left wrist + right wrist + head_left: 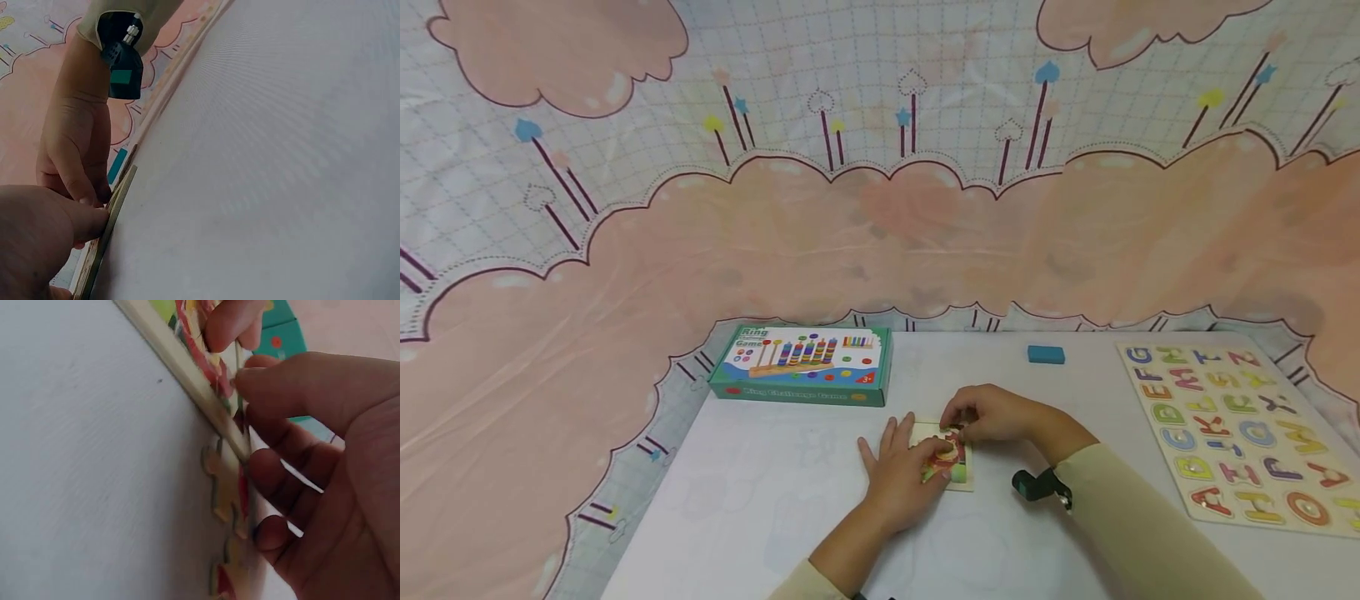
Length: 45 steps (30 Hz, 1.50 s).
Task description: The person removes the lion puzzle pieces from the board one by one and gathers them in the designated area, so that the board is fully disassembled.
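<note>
A small wooden jigsaw board (966, 486) with a bright red, yellow and green picture lies flat on the white table. My left hand (898, 479) rests over its left side, fingers spread, with the index finger and thumb touching the picture. At the upper right corner, my right hand (1000, 414) has its fingers curled and thumb and fingertips together on a jigsaw piece, mostly hidden. In the right wrist view, the board's pale edge (187, 378) runs beside the right hand (331, 444). Knobbed jigsaw pieces (220, 487) show past its corner.
A green ring game box (801, 367) stands at the table's back left. Toward the back lies a blue block (1046, 355). An alphabet board (1247, 442) with coloured letters occupies the right side. A patterned cloth (880, 242) hangs behind the table.
</note>
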### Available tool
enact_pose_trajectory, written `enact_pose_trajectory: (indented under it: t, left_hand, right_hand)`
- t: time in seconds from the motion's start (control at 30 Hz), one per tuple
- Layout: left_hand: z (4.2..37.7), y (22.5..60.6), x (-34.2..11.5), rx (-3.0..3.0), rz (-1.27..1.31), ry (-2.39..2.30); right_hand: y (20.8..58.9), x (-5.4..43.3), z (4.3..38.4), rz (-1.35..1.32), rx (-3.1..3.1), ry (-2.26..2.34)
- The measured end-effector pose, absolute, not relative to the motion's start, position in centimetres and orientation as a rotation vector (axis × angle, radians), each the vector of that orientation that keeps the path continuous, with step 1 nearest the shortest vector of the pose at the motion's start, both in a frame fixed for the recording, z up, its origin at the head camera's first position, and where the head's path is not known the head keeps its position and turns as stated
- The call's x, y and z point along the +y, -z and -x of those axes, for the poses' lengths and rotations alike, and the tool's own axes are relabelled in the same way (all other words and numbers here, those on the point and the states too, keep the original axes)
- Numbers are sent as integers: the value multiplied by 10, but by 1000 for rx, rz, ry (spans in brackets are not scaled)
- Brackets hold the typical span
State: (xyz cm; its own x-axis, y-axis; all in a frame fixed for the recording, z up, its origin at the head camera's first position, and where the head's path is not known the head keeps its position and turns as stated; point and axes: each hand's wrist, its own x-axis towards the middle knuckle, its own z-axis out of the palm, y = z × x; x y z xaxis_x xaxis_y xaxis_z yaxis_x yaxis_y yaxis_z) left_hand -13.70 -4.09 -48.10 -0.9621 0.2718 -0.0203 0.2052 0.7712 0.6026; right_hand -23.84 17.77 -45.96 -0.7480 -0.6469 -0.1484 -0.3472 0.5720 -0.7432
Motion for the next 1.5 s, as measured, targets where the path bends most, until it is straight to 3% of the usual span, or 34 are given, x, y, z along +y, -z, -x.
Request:
enact_pose_trajectory:
  t: [0.7, 1.5]
  left_hand:
    - [139, 485, -39, 2888, -351, -929]
    - [137, 488, -40, 2914, -388, -940]
  right_hand:
    - [451, 168, 238, 703, 2367, 895]
    - [456, 170, 238, 806, 2369, 919]
